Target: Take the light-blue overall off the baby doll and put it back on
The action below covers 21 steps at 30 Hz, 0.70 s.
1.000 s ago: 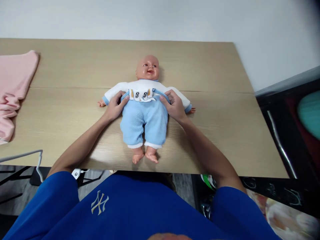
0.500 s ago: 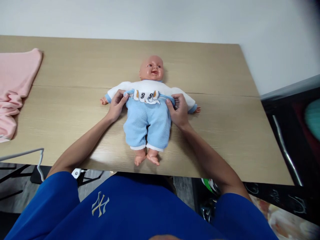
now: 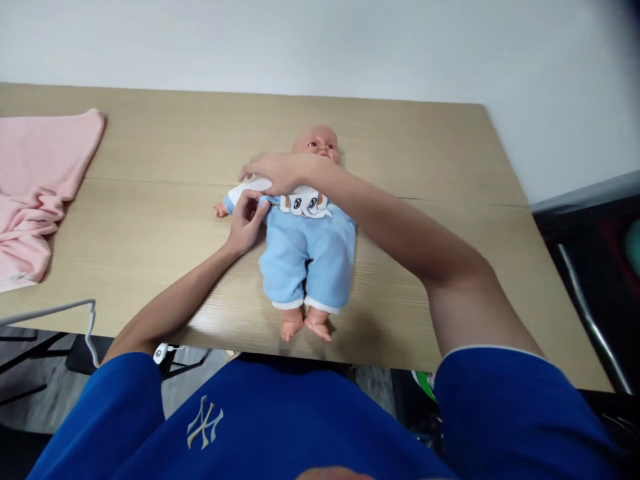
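Observation:
A baby doll (image 3: pixel 320 137) lies on its back, dressed in a white top with blue cuffs and fuzzy light-blue pants (image 3: pixel 310 250) with an animal face on the front. My left hand (image 3: pixel 247 223) pinches the waistband at the picture's left side. Stretched across the doll's chest, my right hand (image 3: pixel 277 172) is over the shoulder and upper sleeve on that same side, fingers extended and slightly curved. My right forearm hides most of the chest and the doll's other arm. The visible white sleeve (image 3: pixel 243 193) ends at a small doll hand.
Crumpled pink fabric (image 3: pixel 47 157) lies at the left of the wooden table (image 3: pixel 425 160). A white metal bar (image 3: pixel 50 312) sticks up near the front left edge. A pale wall (image 3: pixel 250 47) stands behind the table.
My right hand has let go of the waistband and swung left across the doll's chest. My left hand still pinches its side. The view has shifted slightly.

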Each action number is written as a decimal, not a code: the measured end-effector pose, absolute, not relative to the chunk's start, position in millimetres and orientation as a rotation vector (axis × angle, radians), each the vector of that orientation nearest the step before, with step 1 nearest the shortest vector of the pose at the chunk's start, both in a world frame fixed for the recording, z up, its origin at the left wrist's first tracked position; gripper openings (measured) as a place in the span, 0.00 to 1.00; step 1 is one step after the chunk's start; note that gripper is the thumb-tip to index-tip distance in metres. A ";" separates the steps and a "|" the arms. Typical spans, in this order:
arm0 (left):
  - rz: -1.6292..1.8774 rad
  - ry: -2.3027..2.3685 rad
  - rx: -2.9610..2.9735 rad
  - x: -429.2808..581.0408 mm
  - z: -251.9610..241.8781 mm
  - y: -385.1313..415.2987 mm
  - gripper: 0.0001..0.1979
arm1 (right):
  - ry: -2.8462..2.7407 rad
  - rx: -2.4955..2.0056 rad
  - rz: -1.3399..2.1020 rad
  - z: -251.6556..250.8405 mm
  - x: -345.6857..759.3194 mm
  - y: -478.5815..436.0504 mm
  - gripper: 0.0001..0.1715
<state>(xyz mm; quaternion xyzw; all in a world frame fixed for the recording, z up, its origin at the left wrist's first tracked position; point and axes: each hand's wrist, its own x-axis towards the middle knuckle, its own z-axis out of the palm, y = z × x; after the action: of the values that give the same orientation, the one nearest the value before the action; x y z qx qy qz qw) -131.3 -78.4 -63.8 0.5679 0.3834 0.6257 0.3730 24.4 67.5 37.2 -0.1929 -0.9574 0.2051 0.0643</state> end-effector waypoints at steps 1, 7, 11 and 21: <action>1.611 0.997 1.449 -131.3 -64.5 -78.6 0.28 | -2.982 -0.525 0.604 33.6 14.0 74.2 0.31; 1.623 1.036 1.457 -133.8 -69.0 -76.9 0.25 | -3.054 -0.660 0.405 22.4 -0.7 59.6 0.17; 1.641 1.028 1.514 -133.8 -66.5 -80.6 0.24 | -2.890 -0.763 0.507 20.7 16.4 46.7 0.16; 1.807 1.160 1.846 -140.0 -73.9 -98.2 0.23 | -2.258 -0.742 1.296 2.0 51.1 71.9 0.24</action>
<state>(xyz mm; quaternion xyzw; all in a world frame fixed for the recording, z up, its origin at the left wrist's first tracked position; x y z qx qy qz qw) -140.0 -98.2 -73.9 0.6442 0.4048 0.6304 0.1542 51.1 71.9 2.0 -0.2675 -0.8145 0.4676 0.2153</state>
